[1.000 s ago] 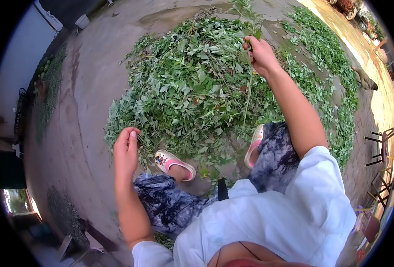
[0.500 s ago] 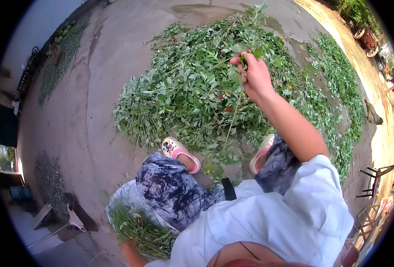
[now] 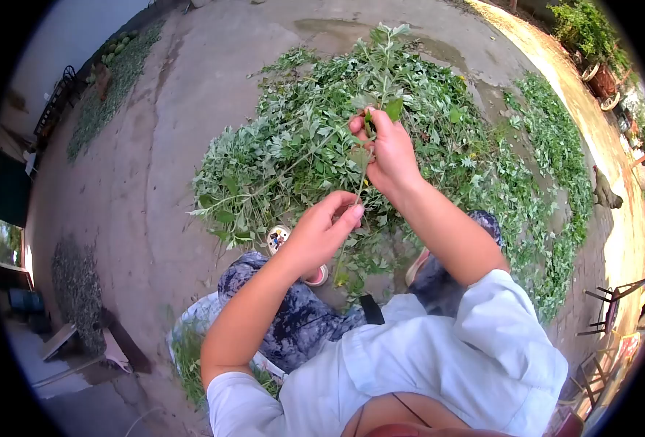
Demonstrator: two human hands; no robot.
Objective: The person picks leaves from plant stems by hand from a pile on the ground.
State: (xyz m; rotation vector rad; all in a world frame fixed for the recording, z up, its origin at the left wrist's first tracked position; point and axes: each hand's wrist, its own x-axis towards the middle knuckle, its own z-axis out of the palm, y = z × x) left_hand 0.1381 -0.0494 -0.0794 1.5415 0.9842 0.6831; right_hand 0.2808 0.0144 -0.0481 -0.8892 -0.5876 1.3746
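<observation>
My right hand (image 3: 389,151) is closed around the upper part of a leafy plant stem (image 3: 386,62), whose grey-green leaves stick out beyond the fingers. Lower on that same stem, my left hand (image 3: 328,227) pinches it between thumb and fingers. Both hands are over a broad pile of cut green plants (image 3: 278,138) on the ground before my feet. By my left hip, partly hidden by my left arm, lies a bundle of thin green stems (image 3: 187,357) on a pale cloth or sack.
More cut greenery (image 3: 555,138) is spread along the right. At far left lie a strip of small leaves (image 3: 122,84) and a dark scattered patch (image 3: 78,291). A chicken-like bird (image 3: 606,189) and an overturned stool (image 3: 617,298) are at the right edge.
My left hand has come up from the bundle at my hip to the stem and now pinches it. My right hand has moved slightly left and nearer to me, still holding the stem.
</observation>
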